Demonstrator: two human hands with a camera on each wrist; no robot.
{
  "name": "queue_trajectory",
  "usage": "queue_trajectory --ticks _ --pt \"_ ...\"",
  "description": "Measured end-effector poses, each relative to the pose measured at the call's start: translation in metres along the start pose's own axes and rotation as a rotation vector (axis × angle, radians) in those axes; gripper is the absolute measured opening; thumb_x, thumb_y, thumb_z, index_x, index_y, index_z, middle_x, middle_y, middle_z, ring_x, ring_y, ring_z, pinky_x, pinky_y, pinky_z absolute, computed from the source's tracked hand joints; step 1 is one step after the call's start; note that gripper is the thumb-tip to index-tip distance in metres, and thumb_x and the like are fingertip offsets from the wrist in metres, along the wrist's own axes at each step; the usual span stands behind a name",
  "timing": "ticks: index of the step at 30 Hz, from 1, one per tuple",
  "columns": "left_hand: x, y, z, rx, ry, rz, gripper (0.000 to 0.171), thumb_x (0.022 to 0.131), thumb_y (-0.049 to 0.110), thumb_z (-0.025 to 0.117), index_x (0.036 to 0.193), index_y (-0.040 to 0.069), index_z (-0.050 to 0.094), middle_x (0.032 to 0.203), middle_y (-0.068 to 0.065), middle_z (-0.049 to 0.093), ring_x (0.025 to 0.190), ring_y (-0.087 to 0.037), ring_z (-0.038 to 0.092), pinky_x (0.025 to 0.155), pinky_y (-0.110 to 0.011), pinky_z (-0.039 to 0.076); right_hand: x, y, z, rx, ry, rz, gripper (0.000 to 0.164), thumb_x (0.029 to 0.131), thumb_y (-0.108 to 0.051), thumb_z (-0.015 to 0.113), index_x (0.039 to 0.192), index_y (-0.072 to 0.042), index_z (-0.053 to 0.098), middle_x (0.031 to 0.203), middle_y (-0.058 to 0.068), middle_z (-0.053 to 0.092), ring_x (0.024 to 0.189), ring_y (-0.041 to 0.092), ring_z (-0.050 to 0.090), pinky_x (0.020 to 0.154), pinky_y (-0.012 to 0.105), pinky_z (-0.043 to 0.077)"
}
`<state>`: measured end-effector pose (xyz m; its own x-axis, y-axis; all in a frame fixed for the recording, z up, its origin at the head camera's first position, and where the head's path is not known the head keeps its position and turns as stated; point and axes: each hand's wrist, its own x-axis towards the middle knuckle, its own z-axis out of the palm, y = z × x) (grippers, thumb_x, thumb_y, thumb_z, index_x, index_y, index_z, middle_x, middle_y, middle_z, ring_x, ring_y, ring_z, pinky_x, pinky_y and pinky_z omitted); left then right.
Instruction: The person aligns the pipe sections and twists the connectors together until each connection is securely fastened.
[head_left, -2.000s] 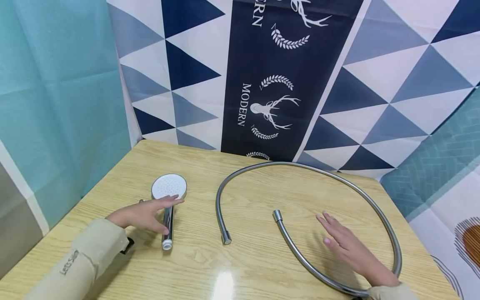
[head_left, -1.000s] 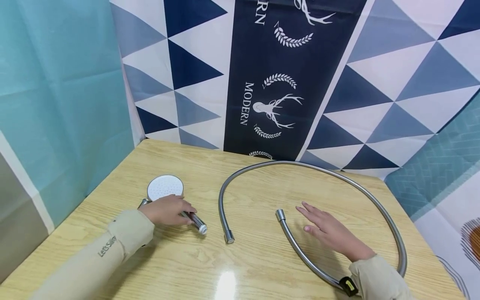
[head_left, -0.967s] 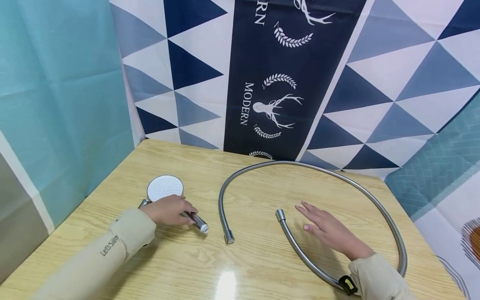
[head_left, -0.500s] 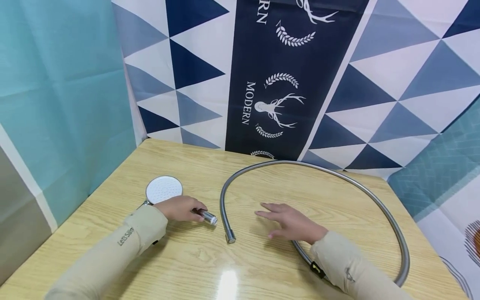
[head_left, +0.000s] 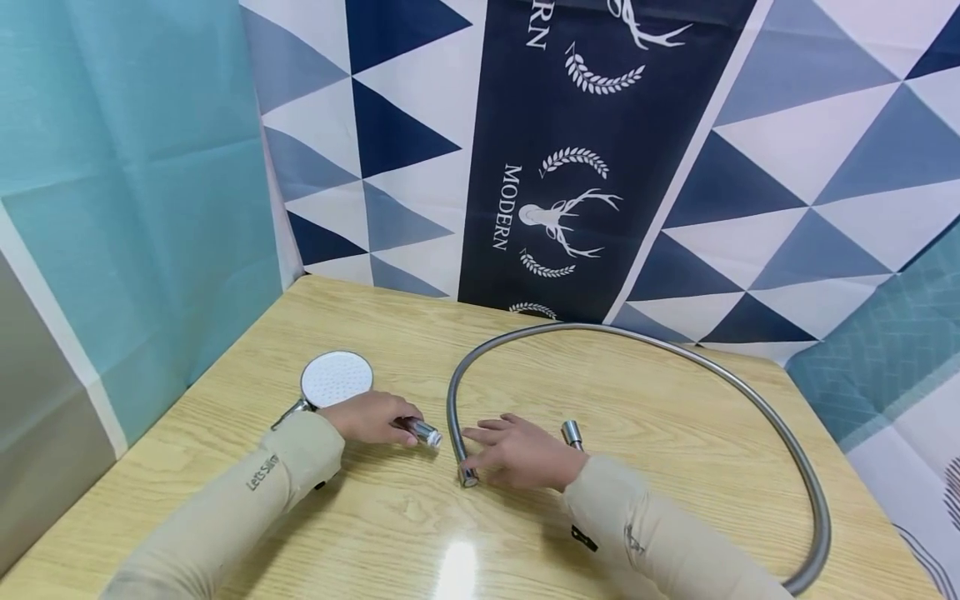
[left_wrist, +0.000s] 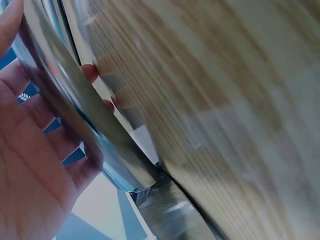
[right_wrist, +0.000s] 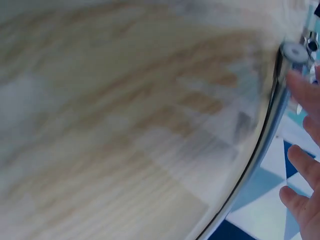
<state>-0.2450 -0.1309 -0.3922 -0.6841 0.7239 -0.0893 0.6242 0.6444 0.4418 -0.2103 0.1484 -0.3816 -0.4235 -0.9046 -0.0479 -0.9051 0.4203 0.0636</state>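
Note:
On the left of the wooden table lies a chrome shower head (head_left: pixel 337 377) with a white spray face. My left hand (head_left: pixel 371 417) grips its chrome handle (head_left: pixel 422 430), whose white threaded end points right. The left wrist view has the fingers curled round the handle (left_wrist: pixel 95 110). A grey metal shower hose (head_left: pixel 453 392) loops across the table. Over its nearer end fitting (head_left: pixel 468 477) hovers my right hand (head_left: pixel 525 454), fingers spread. In the right wrist view the thumb is beside the fitting (right_wrist: pixel 294 54); whether they touch I cannot tell.
The hose's other end fitting (head_left: pixel 572 432) lies just behind the right forearm, which hides part of the hose. A small chrome piece (head_left: pixel 294 410) sits beside the shower head. Patterned cloth (head_left: pixel 405 125) stands behind the wooden table (head_left: pixel 390 542).
My left hand has taken hold of the shower head's handle and swung its threaded end to the right. The right hand has moved left to the hose's nearer end.

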Motion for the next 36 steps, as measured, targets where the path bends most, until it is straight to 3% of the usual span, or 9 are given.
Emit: queue_trajectory --ticks 8,14,22,24,27,31,36 --pt "0.001 -0.003 0.003 -0.016 0.022 0.025 0.017 0.094 0.028 0.062 0.098 0.012 0.065 0.082 0.008 0.056 0.072 -0.006 0.047 0.068 -0.027 0.041 0.012 -0.007 0.012 -0.122 0.064 -0.078 0.032 0.093 -0.018 0.063 0.121 -0.034 0.067 0.135 0.002 0.056 0.12 0.024 0.054 0.095 0.045 0.046" --pt "0.006 -0.006 0.005 0.023 0.013 0.078 0.01 0.096 0.022 0.058 0.094 0.011 0.057 0.077 0.006 0.046 0.07 -0.009 0.04 0.066 -0.026 0.035 0.014 -0.005 0.015 -0.135 0.094 -0.127 0.025 0.093 -0.022 0.063 0.116 -0.029 0.07 0.13 0.003 0.059 0.118 0.021 0.056 0.095 0.037 0.046" --pt "0.011 -0.004 0.007 0.06 -0.119 -0.05 0.02 0.099 0.026 0.051 0.115 0.015 0.055 0.092 -0.001 0.054 0.086 -0.021 0.047 0.081 -0.05 0.04 0.023 -0.004 0.008 -0.189 0.033 -0.182 0.024 0.086 -0.014 0.071 0.106 -0.027 0.074 0.116 -0.005 0.066 0.108 0.015 0.059 0.092 0.029 0.046" --pt "0.011 -0.003 0.007 0.086 -0.132 -0.053 0.021 0.099 0.027 0.05 0.117 0.016 0.055 0.093 -0.001 0.056 0.089 -0.022 0.049 0.083 -0.052 0.041 0.025 -0.005 0.007 -0.211 0.019 -0.191 0.022 0.086 -0.017 0.071 0.104 -0.03 0.074 0.114 -0.008 0.066 0.105 0.013 0.059 0.09 0.029 0.047" --pt "0.011 -0.002 0.006 0.141 -0.141 -0.017 0.019 0.099 0.028 0.051 0.113 0.018 0.056 0.089 0.001 0.058 0.083 -0.021 0.053 0.078 -0.046 0.045 0.026 -0.005 0.007 -0.219 0.001 -0.181 0.02 0.087 -0.021 0.07 0.103 -0.032 0.074 0.114 -0.01 0.066 0.108 0.014 0.058 0.09 0.032 0.048" --pt "0.01 0.0 0.004 0.224 -0.118 0.048 0.018 0.098 0.029 0.052 0.111 0.017 0.056 0.078 0.003 0.057 0.072 -0.017 0.056 0.067 -0.035 0.047 0.026 -0.003 0.009 -0.207 -0.004 -0.159 0.021 0.086 -0.02 0.072 0.103 -0.032 0.073 0.115 -0.011 0.066 0.117 0.019 0.056 0.093 0.04 0.048" --pt "0.006 0.004 -0.001 0.299 -0.027 0.086 0.031 0.097 0.03 0.054 0.122 0.012 0.057 0.078 -0.002 0.061 0.075 -0.021 0.062 0.068 -0.036 0.05 0.026 -0.002 0.006 -0.165 0.06 -0.173 0.022 0.084 -0.016 0.074 0.102 -0.028 0.073 0.11 -0.01 0.068 0.114 0.017 0.058 0.096 0.045 0.045"
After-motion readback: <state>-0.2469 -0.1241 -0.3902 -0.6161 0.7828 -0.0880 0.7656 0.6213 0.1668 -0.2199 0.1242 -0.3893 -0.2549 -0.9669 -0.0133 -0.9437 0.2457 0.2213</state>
